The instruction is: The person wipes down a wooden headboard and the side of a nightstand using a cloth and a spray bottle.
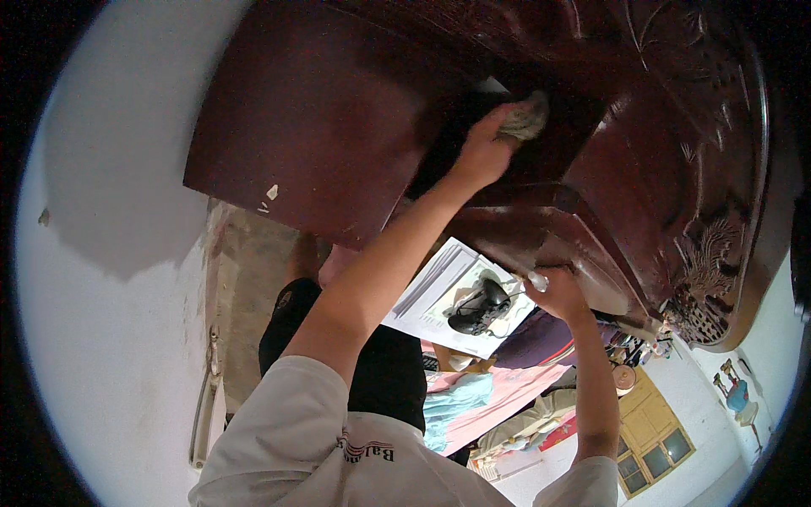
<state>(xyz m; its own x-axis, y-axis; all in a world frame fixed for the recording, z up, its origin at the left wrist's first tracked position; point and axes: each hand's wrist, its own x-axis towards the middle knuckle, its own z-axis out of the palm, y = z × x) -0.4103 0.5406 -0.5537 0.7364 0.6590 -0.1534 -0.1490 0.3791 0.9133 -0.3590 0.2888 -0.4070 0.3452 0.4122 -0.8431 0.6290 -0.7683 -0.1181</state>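
My left hand (488, 152) reaches into the dark opening of a carved, red-brown wooden cabinet (625, 160). Its fingers are closed around a bunched grey-green cloth (527, 118). Lower and to the right, my right hand (557, 291) is closed beside a stack of papers (452, 287), against the cabinet's lower edge. A small white object (537, 280) shows at its thumb, but its kind is unclear. On top of the papers lies a black device with a thin cable (480, 308), perhaps a computer mouse.
A plain red-brown panel (312, 127) with a chipped white spot spreads out left of the opening. A white wall (118, 338) stands further left. Below the papers are pink and light-blue fabrics (460, 401). A yellow wooden window frame (650, 422) shows at lower right.
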